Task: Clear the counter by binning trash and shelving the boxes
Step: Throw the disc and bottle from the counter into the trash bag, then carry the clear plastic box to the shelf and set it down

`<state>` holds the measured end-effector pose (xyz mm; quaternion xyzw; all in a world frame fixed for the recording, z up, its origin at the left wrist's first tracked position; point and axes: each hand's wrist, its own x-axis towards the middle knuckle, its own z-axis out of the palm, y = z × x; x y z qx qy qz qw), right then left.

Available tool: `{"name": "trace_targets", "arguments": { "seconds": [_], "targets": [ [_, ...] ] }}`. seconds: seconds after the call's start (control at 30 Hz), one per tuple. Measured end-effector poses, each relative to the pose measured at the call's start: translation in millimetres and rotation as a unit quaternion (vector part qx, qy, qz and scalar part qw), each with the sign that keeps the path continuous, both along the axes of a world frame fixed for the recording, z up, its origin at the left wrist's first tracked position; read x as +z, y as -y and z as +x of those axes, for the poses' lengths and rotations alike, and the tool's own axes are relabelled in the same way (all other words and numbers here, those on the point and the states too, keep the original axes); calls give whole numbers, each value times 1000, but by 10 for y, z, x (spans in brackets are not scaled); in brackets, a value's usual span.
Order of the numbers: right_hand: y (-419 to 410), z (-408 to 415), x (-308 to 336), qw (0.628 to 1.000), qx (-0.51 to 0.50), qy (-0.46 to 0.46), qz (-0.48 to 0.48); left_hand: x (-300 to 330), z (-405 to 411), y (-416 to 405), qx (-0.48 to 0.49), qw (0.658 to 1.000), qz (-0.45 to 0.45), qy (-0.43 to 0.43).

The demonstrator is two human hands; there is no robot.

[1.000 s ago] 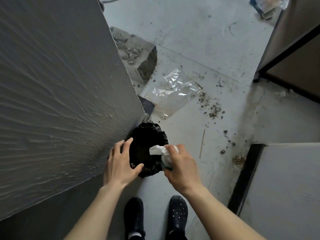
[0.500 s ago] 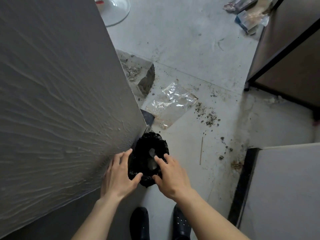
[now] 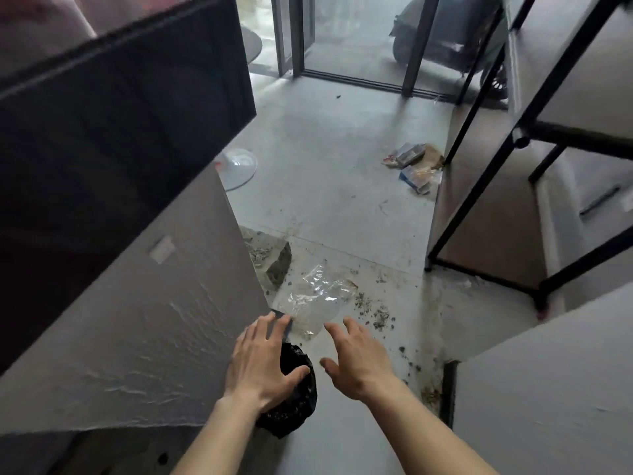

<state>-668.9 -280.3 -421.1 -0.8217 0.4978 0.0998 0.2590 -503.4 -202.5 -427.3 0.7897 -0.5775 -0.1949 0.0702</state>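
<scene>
Left hand [image 3: 263,365] rests on the rim of the black-bag-lined bin [image 3: 291,402], fingers spread, thumb hooked over the bag edge; same spot as half a second ago. Right hand [image 3: 356,361] is now off the bin, hovering just right of it above the floor [image 3: 329,173], fingers splayed, holding nothing. A second ago it held a crumpled white tissue over the opening; half a second ago its fingers were at the mouth with a white scrap inside. Tissue not visible now; the left hand covers most of the opening.

Bin sits on the floor against the foot of the grey counter side panel [image 3: 144,323], at its corner. Camera has tilted up since earlier: more room shows, shoes gone from view.

Clear plastic bag [image 3: 315,298] lies flat on the floor just beyond both hands, dirt crumbs [image 3: 376,315] to its right. Broken concrete chunk [image 3: 275,265] by the panel edge. Boxes and wrappers [image 3: 412,166] lie further off at the foot of the black-framed shelf [image 3: 507,186]. White fan base [image 3: 238,168] behind the panel.
</scene>
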Motion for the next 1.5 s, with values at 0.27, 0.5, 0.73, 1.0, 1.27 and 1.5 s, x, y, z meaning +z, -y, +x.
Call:
{"name": "trace_targets", "arguments": {
  "seconds": [0.27,0.5,0.73,1.0,1.27,1.5],
  "targets": [
    [-509,-270,1258,995,-58,-21,-72,1275,-27,-386,-83,996,7,29],
    [-1394,-260,2241,991,-73,-23,-111,2259,136,-1117,-131,990,-11,41],
    [-1939,-295,3102,985,-70,-15,-154,3169,162,-1635,-150,984,-57,71],
    [-2104,-475,3704,981,-51,-15,-189,3838,24,-1935,-133,985,-83,72],
    [-2057,-425,4074,976,3,-52,-211,4308,146,-2038,-73,991,-99,49],
    [-1953,225,4491,968,53,3,-244,4738,914,-2020,-21,986,-163,-13]
  ]
}}
